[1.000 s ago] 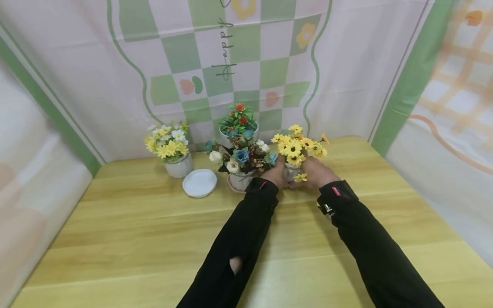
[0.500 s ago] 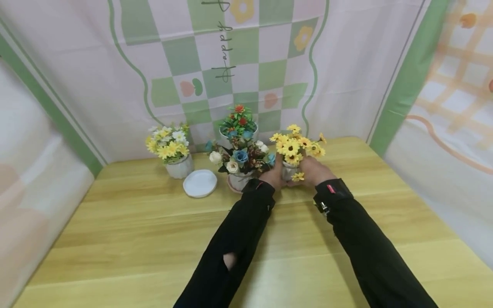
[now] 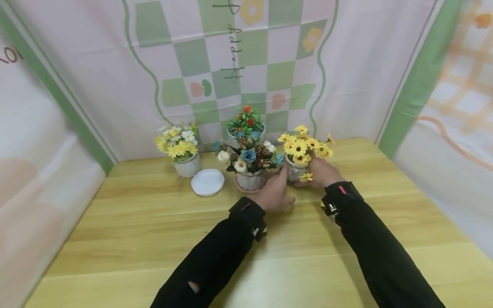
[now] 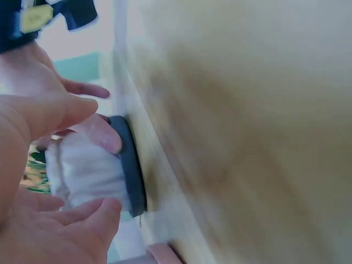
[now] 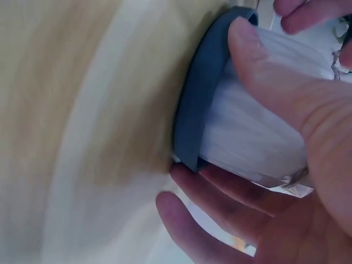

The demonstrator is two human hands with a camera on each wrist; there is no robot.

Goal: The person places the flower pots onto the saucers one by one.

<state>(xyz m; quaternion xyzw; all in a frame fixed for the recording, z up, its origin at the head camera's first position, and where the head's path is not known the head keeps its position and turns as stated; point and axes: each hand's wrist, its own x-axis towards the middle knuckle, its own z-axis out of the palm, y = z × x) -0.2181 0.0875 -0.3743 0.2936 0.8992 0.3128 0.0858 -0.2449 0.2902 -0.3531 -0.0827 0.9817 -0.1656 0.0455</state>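
My right hand [image 3: 322, 173] grips a whitish flowerpot [image 3: 295, 172] of yellow daisy-like flowers [image 3: 298, 147] at the right of the row. In the right wrist view its thumb lies on the rim of a dark grey saucer [image 5: 193, 104] under the pot, fingers curling beneath the far side. My left hand [image 3: 274, 192] is just left of that pot, fingers loosely spread and holding nothing. Its thumb and fingers stand apart from the pot [image 4: 91, 170] in the left wrist view. Close beside it is a pot [image 3: 250, 181] of blue and cream roses on a pink saucer.
A white saucer [image 3: 208, 183] lies left of the rose pot. Beyond it stands a pot [image 3: 188, 167] of white and yellow flowers. A white pot with red flowers [image 3: 247, 121] is at the back, against the patterned cloth [image 3: 215, 55]. All stand on a wooden table [image 3: 154, 214].
My left hand has come off the yellow flowerpot and drawn back toward me and to the left. The right hand stays at the pot; the view has shifted slightly.
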